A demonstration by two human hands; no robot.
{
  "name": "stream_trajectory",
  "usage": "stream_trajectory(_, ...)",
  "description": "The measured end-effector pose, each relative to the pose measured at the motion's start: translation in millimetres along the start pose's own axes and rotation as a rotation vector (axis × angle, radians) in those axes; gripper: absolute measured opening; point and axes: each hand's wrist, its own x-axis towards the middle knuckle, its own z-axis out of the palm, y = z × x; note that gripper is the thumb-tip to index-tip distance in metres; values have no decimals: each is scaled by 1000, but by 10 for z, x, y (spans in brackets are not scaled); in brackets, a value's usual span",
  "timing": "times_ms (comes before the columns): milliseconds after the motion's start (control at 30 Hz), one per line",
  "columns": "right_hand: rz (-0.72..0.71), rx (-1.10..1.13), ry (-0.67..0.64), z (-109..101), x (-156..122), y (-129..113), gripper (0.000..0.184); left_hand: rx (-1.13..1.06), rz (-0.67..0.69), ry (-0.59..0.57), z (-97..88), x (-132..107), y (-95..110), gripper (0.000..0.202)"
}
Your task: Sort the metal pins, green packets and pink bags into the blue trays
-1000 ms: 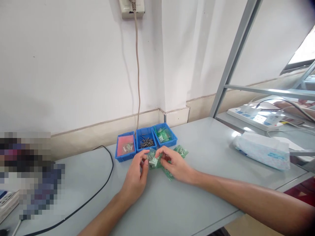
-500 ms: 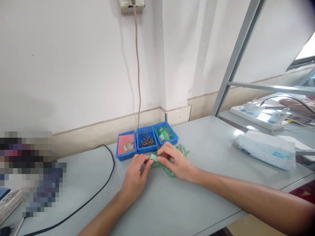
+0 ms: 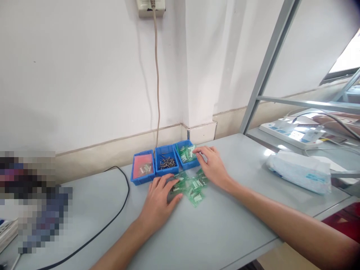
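Several small green circuit boards (image 3: 192, 187) lie in a loose pile on the grey table (image 3: 213, 232). My left hand (image 3: 159, 200) rests flat on the table, fingers spread, its fingertips touching the left side of the pile. My right hand (image 3: 212, 165) reaches to the right blue bin (image 3: 187, 153), which holds more green boards, and its fingertips pinch a board at the bin's front rim. Two more blue bins stand to the left: the middle bin (image 3: 166, 162) holds dark metal pins, and the left bin (image 3: 143, 168) has a pink liner and a few small parts.
A black cable (image 3: 112, 217) curves across the table's left side. A beige cord (image 3: 157, 82) hangs down the wall from a socket. At the right lie a tissue pack (image 3: 299, 170), a power strip (image 3: 292, 135) and a grey metal frame post (image 3: 267, 71).
Both hands held a green board together over the pile. The board has since been set down; my left hand flattened onto the table and my right hand moved back and right to the right bin.
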Motion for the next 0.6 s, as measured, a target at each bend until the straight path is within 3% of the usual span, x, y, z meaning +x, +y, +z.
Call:
stream_trajectory(167,2,-178,-172,70,3,62,31,6,7,20,40,-6,-50,28)
stream_trajectory(367,-84,-285,-272,95,-32,72,42,-40,13,33,41,0,-61,13)
stream_trajectory(500,-108,-322,-260,146,-107,28,55,-69,22,58,18,1,-37,14)
stream_trajectory(600,-138,-281,-192,163,-176,-75,53,-74,27,78,5,4,-18,17)
